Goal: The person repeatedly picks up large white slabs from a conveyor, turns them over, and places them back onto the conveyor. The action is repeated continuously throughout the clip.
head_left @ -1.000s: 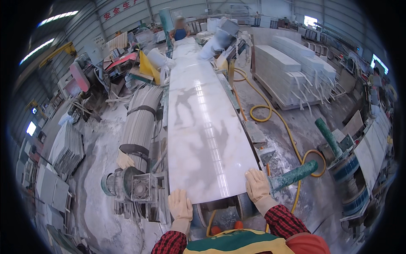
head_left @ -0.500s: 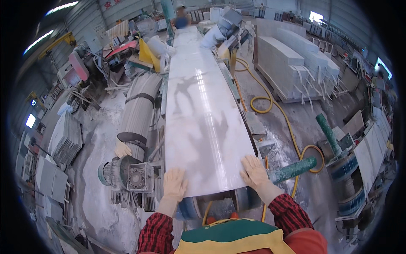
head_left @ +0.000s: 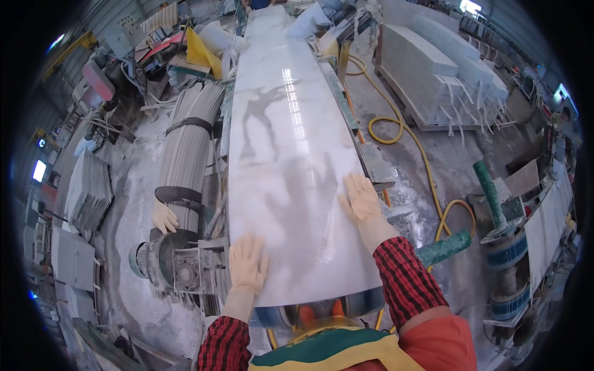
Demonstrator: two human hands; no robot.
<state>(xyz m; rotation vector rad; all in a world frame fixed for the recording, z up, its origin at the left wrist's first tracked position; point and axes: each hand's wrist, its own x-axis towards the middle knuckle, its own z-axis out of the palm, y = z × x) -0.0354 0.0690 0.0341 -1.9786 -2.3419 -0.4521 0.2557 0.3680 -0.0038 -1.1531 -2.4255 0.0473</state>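
Observation:
A long polished white marble slab [head_left: 284,142] with grey veins runs away from me on a machine bed. My left hand [head_left: 249,262], in a pale glove, lies flat with fingers spread on the slab's near left edge. My right hand [head_left: 359,197], also gloved, rests flat on the slab's right edge, further up than the left. Neither hand grips anything. Red plaid sleeves cover both forearms.
A motor and gearbox [head_left: 176,269] sit left of the slab beside a roller bundle [head_left: 189,148] with a stray glove [head_left: 164,216]. A yellow hose [head_left: 402,133] snakes over the wet floor on the right. Stacked stone slabs [head_left: 433,62] lie far right; a green post [head_left: 490,195] stands near.
Both hands have slid forward onto the slab, the right one further than the left, and my body has leaned in over the slab's near end.

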